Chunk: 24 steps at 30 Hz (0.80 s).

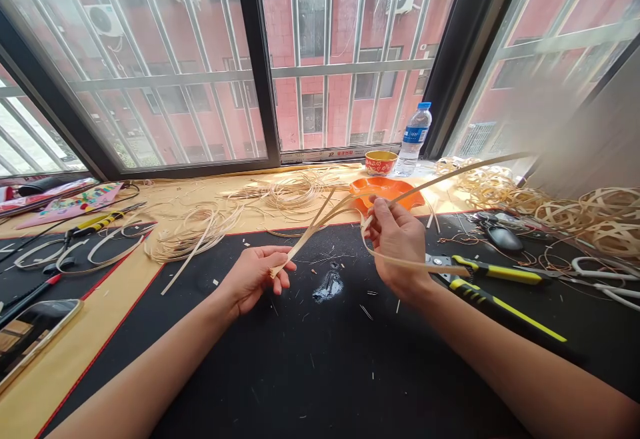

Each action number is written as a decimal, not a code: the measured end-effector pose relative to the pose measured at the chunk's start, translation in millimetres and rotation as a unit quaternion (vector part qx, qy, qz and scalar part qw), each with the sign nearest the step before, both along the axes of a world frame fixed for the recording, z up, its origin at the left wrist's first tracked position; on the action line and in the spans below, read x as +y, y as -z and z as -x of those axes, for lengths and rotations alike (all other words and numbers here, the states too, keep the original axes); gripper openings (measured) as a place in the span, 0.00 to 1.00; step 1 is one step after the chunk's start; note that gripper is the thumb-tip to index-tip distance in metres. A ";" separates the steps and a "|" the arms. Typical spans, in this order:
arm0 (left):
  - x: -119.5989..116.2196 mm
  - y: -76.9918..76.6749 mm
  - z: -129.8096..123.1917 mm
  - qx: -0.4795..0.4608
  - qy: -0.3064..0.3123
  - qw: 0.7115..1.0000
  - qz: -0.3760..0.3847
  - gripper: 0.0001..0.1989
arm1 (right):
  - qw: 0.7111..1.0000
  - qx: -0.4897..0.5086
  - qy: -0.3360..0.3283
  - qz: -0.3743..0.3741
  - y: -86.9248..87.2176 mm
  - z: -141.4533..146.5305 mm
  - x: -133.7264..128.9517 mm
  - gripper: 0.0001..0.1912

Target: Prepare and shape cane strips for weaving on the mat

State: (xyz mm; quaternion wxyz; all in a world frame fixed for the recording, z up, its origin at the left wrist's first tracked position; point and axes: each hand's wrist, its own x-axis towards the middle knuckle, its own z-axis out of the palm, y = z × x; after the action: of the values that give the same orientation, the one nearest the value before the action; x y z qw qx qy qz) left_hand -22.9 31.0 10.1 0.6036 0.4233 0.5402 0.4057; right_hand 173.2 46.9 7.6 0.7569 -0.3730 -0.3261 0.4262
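My left hand (257, 275) pinches the lower end of a bundle of thin pale strips (305, 235) above the black mat (310, 372). The strips fan out up and to the right, toward my right hand (400, 242). That hand is closed on strips between thumb and fingers. One long strip (460, 171) sticks out from it to the upper right, and another (415, 264) curves below the thumb and across the wrist. Behind my right hand sits an orange tray (413, 197), partly hidden.
Coiled strips (295, 189) lie at the back. Pliers (505, 305), a black mouse (504, 239) and woven balls (610, 219) are on the right. A water bottle (414, 139) stands beside a red tin (381, 163) by the window. A phone (35, 332) lies left.
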 end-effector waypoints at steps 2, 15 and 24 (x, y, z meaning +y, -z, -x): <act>0.0 -2.0 1.4 -0.009 0.017 1.000 0.023 0.07 | 0.999 -0.022 0.001 -0.025 0.6 1.8 -2.1 0.18; 14.7 0.1 5.7 -0.105 -0.044 0.993 0.043 0.16 | 0.989 -0.129 -0.003 -0.066 0.7 7.7 -15.0 0.15; 6.0 -3.0 0.9 -0.113 -0.017 0.993 -0.014 0.09 | 0.973 -0.200 -0.094 -0.065 2.7 13.2 -23.7 0.16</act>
State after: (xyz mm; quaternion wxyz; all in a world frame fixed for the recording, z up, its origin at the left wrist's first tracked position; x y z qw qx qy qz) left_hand -23.7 37.1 13.1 0.6481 0.3739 0.4695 0.4688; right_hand 159.9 23.3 4.9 0.6555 -0.3682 -0.5313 0.3905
